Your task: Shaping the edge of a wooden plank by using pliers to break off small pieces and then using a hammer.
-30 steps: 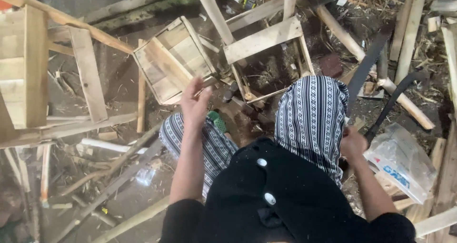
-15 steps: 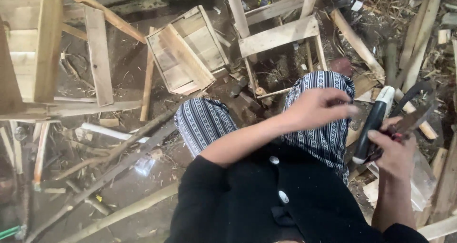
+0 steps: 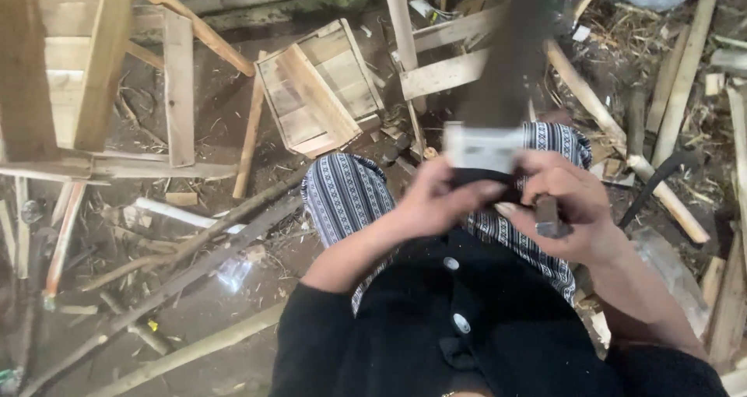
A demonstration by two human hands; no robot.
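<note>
Dark, blurred blade (image 3: 520, 47) of a long cutting tool rises from both hands toward the top of the head view; its edge detail cannot be read. At its base sits a pale, flat rectangular band (image 3: 482, 146), smooth-looking, just above the fingers.

Left hand (image 3: 445, 197): fingers curled around the tool just under the pale band, thumb side toward the body. Right hand (image 3: 566, 204): closed in a grip on the dark handle (image 3: 546, 215), whose blunt squared end shows between the fingers. The 2 hands touch, held over the lap.

Lap covered by striped woven cloth (image 3: 346, 196), fine black-and-white bands with a small repeat pattern. Black garment (image 3: 467, 327) below it, matte, with 2 round pale buttons visible.

Ground: dark packed earth littered with chips and splinters. Small shallow crate (image 3: 319, 93) of pale rough-sawn slats lies tilted, well apart from the hands, up-left. Larger slatted wooden frame (image 3: 78, 70) at far left. Round bare poles (image 3: 599, 117) run diagonally at right, beside flat battens. Crumpled clear plastic (image 3: 233, 272) lies near the left knee
</note>
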